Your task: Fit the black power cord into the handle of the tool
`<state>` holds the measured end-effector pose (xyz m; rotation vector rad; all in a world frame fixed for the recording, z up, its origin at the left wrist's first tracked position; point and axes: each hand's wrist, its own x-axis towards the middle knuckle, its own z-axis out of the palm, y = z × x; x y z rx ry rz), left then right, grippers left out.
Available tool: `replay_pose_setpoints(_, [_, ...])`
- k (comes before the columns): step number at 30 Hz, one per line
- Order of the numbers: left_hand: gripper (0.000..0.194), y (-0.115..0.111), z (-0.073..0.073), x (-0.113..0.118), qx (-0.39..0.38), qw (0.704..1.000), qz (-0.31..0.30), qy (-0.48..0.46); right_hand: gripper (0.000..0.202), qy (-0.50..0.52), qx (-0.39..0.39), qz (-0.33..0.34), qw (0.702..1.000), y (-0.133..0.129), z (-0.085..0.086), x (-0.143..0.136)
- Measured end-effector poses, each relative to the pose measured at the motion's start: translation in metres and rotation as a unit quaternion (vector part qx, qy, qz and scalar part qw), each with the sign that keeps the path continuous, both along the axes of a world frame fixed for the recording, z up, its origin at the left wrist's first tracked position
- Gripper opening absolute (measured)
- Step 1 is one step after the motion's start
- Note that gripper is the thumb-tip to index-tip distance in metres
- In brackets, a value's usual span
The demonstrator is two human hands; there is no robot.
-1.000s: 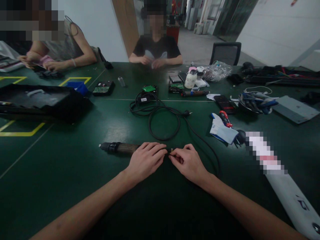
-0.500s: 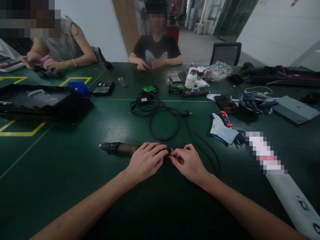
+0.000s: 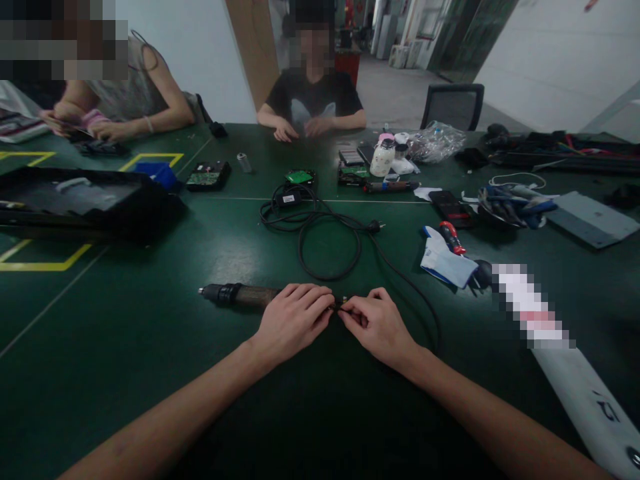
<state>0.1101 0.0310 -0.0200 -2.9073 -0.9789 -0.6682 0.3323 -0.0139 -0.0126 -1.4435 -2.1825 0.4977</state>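
Note:
A dark, cylindrical tool with a brownish body and a metal tip at its left end lies on the green table. My left hand is wrapped over its right part. Close beside it, my right hand pinches at the tool's right end, where a small metallic bit shows; what exactly its fingertips hold is too small to tell. A black cable with a plug lies looped behind my hands and runs down past the right one.
Beyond the cable are circuit-board devices and a second tool. A black tray is at left. A glove, red-handled tool, phone and white arm-like object are at right. Two people sit opposite.
Both hands stay in nearly the same place. The fingertips of my right hand have shifted very slightly at the tool's right end.

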Motion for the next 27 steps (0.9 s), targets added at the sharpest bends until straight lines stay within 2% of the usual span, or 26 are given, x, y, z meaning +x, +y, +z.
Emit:
replay_pose_setpoints(3, [0.023,-0.0001,0.0,0.0,0.003,1.0,-0.012,0.002,0.012,0.004,-0.002,-0.001,1.0,-0.0004,0.0002,-0.0005])
replay_pose_setpoints(7, [0.021,0.0004,-0.001,0.0001,-0.001,1.0,0.005,0.0,0.013,0.004,-0.005,-0.002,1.0,-0.0003,0.0,-0.0006])
replay_pose_setpoints(10, [0.025,0.0009,-0.0022,-0.0004,0.004,1.0,-0.012,0.008,0.013,0.003,-0.006,-0.001,1.0,-0.0002,0.0,-0.0005])
replay_pose_setpoints(16, [0.019,0.0009,-0.0013,-0.0002,-0.004,1.0,0.003,0.003,0.011,0.001,-0.011,0.001,1.0,-0.0004,0.0015,-0.0003])
replay_pose_setpoints(20, [0.024,0.0003,0.0,0.0004,-0.001,1.0,-0.018,0.012,0.012,0.003,-0.011,0.0,1.0,-0.0002,0.002,0.0])
replay_pose_setpoints(24, [0.018,0.0005,-0.0016,0.0008,-0.007,1.0,0.004,0.005,0.011,0.002,-0.015,0.002,1.0,0.0003,0.0017,0.0003])
replay_pose_setpoints(27, [0.023,0.0005,-0.0024,0.0003,-0.01,1.0,-0.01,0.014,0.011,0.003,-0.014,0.001,1.0,0.0003,0.0011,0.0001])
